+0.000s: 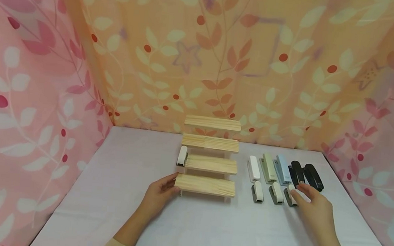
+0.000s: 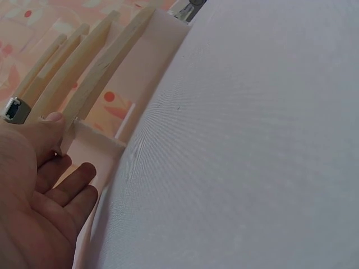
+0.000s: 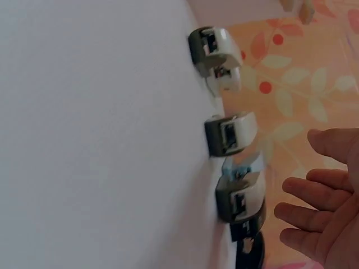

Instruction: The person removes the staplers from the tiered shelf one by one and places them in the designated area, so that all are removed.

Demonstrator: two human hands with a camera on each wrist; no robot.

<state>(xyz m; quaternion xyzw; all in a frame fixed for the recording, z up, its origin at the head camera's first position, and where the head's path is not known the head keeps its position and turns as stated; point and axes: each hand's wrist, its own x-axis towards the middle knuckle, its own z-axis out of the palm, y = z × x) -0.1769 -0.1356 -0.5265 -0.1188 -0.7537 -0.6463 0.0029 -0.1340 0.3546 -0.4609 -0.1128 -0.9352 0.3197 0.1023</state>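
A tiered wooden shelf stand (image 1: 209,185) stands mid-table. My left hand (image 1: 160,193) holds the left end of its lowest board, thumb and fingers about the corner in the left wrist view. One small white stapler (image 1: 182,156) sits at the left end of the second board up. My right hand (image 1: 315,209) hovers with spread, relaxed fingers close over the rightmost small white stapler (image 1: 291,195); nothing is in it. Left of that are two more small white staplers, a middle one (image 1: 276,193) and a left one (image 1: 257,192).
Behind the small staplers lie longer ones: white (image 1: 254,169), green (image 1: 269,168), pale blue (image 1: 283,170) and two black, the outer one (image 1: 314,177) furthest right. A white cloth covers the table (image 1: 107,201). Patterned curtains (image 1: 173,71) enclose its back and sides.
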